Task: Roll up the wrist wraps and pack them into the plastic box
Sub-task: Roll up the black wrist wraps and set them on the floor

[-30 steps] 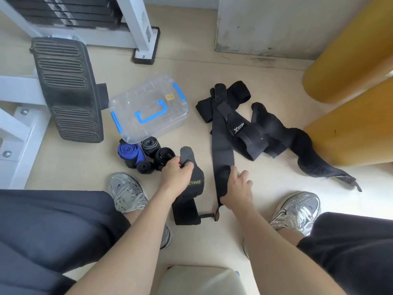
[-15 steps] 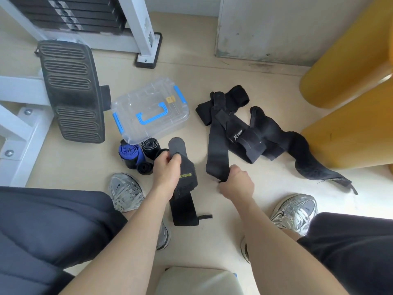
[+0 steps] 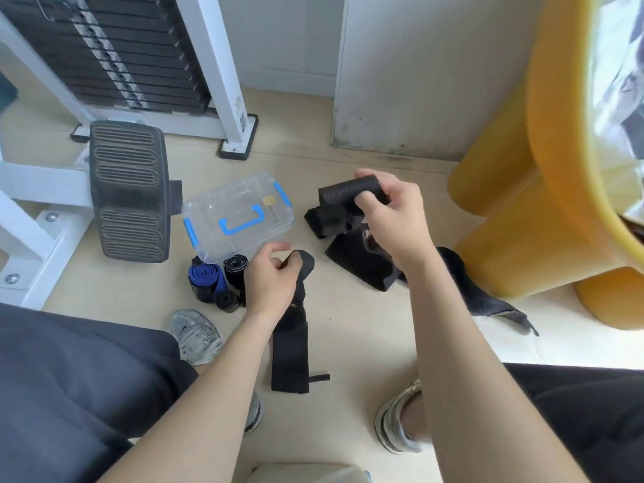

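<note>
Black wrist wrap point(image 3: 291, 346) runs down from left hand point(image 3: 270, 278). Thumb and fingers pinch its top end, and the rest trails toward the person with a small tab at the bottom. Cannot tell if the low end touches the floor point(image 3: 348, 329).

Right hand point(image 3: 392, 217) is raised, fingers curled round the thick end of a second wrap point(image 3: 343, 193), which drapes down to the loose wraps point(image 3: 362, 266) piled on the floor under it. 1 more strap from the pile trails right, near the yellow legs point(image 3: 501, 190).

Clear plastic box point(image 3: 216, 212) with blue latches and handle sits on the floor with its lid on, just left of both hands. 3 rolled wraps point(image 3: 205, 280), 1 blue and 2 black, lie touching each other just in front of the box.

Ribbed foot pad point(image 3: 129, 190) sits left of the box, with the weight stack point(image 3: 115, 54) behind it. 1 grey sneaker point(image 3: 195, 336) is near the rolls.
</note>
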The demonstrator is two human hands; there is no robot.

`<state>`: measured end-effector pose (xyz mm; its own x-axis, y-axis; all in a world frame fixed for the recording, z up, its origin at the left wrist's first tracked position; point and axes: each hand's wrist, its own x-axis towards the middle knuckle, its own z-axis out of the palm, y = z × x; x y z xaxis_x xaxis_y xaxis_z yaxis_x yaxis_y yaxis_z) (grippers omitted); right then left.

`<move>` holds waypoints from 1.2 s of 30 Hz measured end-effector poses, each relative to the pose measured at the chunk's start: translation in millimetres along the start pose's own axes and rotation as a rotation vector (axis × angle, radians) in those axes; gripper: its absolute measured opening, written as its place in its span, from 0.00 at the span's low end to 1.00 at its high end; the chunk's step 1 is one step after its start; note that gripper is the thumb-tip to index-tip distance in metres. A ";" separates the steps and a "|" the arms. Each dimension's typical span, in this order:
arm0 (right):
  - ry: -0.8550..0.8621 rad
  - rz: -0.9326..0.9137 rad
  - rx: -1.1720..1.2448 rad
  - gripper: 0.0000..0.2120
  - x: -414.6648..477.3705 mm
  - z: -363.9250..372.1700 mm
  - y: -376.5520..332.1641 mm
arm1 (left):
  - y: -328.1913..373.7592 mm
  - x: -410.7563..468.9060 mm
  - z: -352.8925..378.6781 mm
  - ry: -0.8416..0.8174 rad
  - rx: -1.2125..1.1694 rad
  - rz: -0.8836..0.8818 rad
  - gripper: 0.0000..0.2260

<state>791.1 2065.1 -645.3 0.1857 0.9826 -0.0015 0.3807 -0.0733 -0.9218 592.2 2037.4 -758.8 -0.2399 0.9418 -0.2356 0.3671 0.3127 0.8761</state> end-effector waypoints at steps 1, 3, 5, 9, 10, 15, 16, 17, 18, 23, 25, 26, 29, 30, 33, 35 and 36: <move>-0.028 -0.038 0.107 0.13 -1.2 -6.1 -11.6 | 6.8 -0.1 -0.7 -0.009 0.001 0.037 0.11; -0.035 -0.104 0.276 0.13 -2.6 -14.9 -30.7 | 19.8 2.9 -4.5 -0.056 -0.016 0.093 0.20; 0.001 -0.122 0.368 0.11 -1.7 -18.9 -42.9 | 30.8 6.5 -11.0 -0.167 -0.043 0.141 0.28; 0.079 -0.088 0.359 0.09 2.3 -21.1 -45.6 | 48.0 7.7 -16.1 -0.339 0.105 0.220 0.14; 0.101 -0.068 0.375 0.09 2.8 -21.5 -43.4 | 48.8 7.7 -15.8 -0.355 0.130 0.227 0.15; 0.001 -0.017 0.438 0.24 -0.9 -18.4 -15.1 | 53.8 1.0 -17.8 -0.454 0.069 0.181 0.19; -0.042 0.031 0.353 0.33 -2.8 -17.7 -4.4 | 55.5 -1.2 -18.3 -0.445 0.041 0.182 0.21; -0.092 0.098 0.243 0.39 -5.5 -16.7 8.1 | 56.4 -2.4 -18.6 -0.431 0.013 0.188 0.22; -0.160 0.174 0.132 0.44 -9.6 -14.6 20.6 | 57.9 -3.7 -19.6 -0.426 -0.010 0.186 0.23; -0.426 0.588 0.027 0.27 -36.3 3.9 69.7 | 60.0 -0.1 -17.0 -0.389 -0.186 0.064 0.17; -0.390 0.598 0.102 0.20 -38.3 12.0 78.9 | 60.1 0.3 -15.9 -0.378 -0.296 -0.058 0.22; -0.348 0.563 0.101 0.19 -37.4 13.9 80.1 | 59.5 1.4 -16.5 -0.404 -0.325 -0.101 0.24; -0.204 0.490 0.095 0.15 -32.1 11.2 76.7 | 58.0 8.5 -20.5 -0.426 -0.326 -0.146 0.12; -0.183 0.497 0.118 0.14 -30.1 8.5 75.1 | 58.7 9.7 -22.8 -0.416 -0.330 -0.168 0.10; -0.134 0.511 0.197 0.13 -24.8 1.5 69.5 | 63.4 11.4 -25.9 -0.435 -0.361 -0.166 0.06; -0.081 0.490 0.274 0.18 -20.4 -1.3 62.1 | 65.9 9.1 -27.2 -0.486 -0.331 -0.142 0.04; -0.057 0.481 0.304 0.19 -18.0 -2.5 58.6 | 66.5 7.1 -27.4 -0.520 -0.307 -0.128 0.03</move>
<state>812.4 2042.6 -698.4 0.2211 0.8590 -0.4618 -0.0136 -0.4708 -0.8821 590.3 2061.5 -690.7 0.2328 0.8602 -0.4537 0.0699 0.4505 0.8900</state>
